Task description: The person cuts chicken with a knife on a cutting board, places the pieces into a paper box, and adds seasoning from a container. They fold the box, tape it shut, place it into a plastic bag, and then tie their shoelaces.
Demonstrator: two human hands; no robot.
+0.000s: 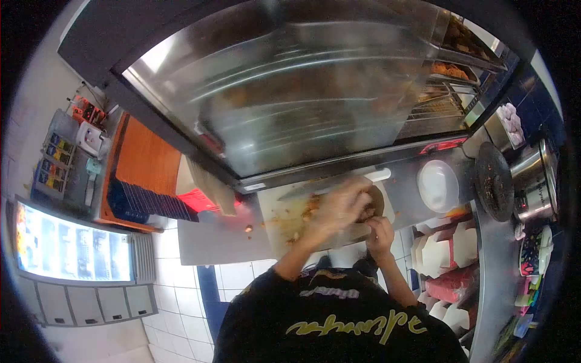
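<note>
A pale cutting board [275,227] strewn with brown and orange food bits [310,207] lies on the counter in front of me. My left hand [342,207] is over the board, smeared by motion, and its fingers cannot be made out well. Beside it is a brown, round, bowl-like thing [379,201], partly hidden by that hand. My right hand [380,233] is closed at the near rim of the brown bowl. A knife [380,175] with a white handle lies along the board's far edge, its blade partly behind my left hand.
A glass-fronted warming cabinet [315,91] rises just beyond the board. On the right stand a white bowl [438,185], a dark pan [494,181] and a steel pot [535,187]. White takeaway boxes [426,254] fill a shelf below. A red container [200,199] is at left.
</note>
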